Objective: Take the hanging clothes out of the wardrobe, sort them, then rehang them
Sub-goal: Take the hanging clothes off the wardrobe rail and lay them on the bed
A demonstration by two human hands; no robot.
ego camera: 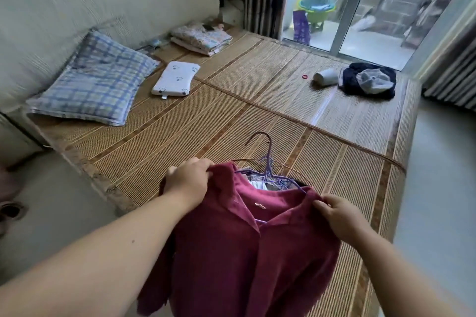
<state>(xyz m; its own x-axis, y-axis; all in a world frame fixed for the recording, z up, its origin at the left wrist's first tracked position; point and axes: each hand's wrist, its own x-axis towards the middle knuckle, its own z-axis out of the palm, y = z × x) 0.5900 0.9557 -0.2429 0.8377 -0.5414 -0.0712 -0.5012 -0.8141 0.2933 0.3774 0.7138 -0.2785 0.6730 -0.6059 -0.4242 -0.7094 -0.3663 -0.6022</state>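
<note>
Both bare hands grip a dark magenta collared shirt [247, 247] by its shoulders, the left hand [186, 181] pinching the left shoulder and the right hand [337, 216] the right. Thin purple wire hangers [268, 162] stick up from its collar, over a woven bamboo mat [206, 121] covering the bed. Farther off lie a blue checked pillow [92, 82], a small white pillow [175, 78], folded pale floral clothes [201, 37], and a dark navy garment heap [368, 81] just beside a white cup on its side [325, 76].

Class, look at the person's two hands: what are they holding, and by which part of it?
Both grip the maroon shirt at its shoulders: left hand on one, right hand on the other.
</note>
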